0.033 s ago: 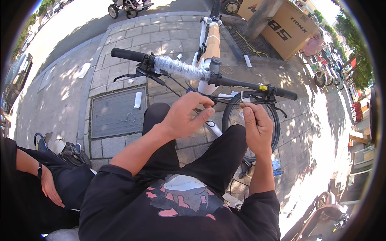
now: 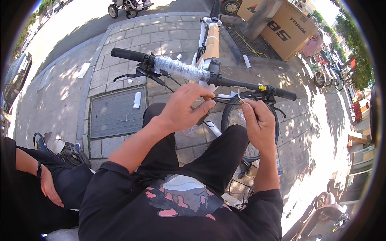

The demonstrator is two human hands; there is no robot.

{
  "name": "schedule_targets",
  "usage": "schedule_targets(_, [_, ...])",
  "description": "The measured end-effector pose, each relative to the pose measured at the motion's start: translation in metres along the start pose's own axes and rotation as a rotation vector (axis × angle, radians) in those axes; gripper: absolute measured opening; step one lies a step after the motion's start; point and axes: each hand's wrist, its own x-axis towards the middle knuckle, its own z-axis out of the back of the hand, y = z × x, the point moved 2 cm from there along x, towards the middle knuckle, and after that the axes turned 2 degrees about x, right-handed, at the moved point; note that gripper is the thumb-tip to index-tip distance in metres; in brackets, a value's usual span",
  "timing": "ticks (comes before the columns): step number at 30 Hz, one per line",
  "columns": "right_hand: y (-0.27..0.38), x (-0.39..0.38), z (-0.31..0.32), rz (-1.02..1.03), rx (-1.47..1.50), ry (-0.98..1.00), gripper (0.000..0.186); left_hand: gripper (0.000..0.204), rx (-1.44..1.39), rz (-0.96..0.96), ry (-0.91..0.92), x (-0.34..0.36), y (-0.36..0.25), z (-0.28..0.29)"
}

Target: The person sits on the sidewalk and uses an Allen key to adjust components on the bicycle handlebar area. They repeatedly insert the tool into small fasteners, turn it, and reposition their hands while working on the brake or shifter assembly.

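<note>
A bicycle handlebar [image 2: 241,84] stands ahead of me, its left half wrapped in clear plastic [image 2: 177,67]. My left hand [image 2: 183,106] is just below the stem, thumb and forefinger closed around a thin black cable [image 2: 222,100]. The cable runs right, toward my other hand. My right hand [image 2: 259,122] pinches a thin, bent silvery rod [image 2: 240,95] below the right half of the bar; its exact kind is too small to make out. Behind that hand is the front wheel [image 2: 228,118]. Cardboard [image 2: 212,44] covers part of the frame tube.
A person's hand [image 2: 50,186] rests on dark trousers at lower left. A large cardboard box [image 2: 285,30] leans by a post [image 2: 263,18] at back right. White wrapping scraps [image 2: 137,100] lie on the paving and a metal cover [image 2: 116,120]. Parked bicycles [image 2: 321,76] stand far right.
My left hand has moved slightly up and right along the cable. The bent rod in my right hand has tipped a little to the left. The handlebar has barely shifted.
</note>
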Motion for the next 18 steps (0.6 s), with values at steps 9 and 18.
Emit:
schedule_targets(9, [0.029,0.1,0.014,0.553,-0.675,0.35,0.035,0.049,0.611,-0.12,0.126,0.066,0.031,0.006])
schedule_targets(18, [0.042,0.127,-0.004,0.59,-0.905,0.606,0.039,0.049,0.691,-0.117,0.072,0.06,0.036,-0.004])
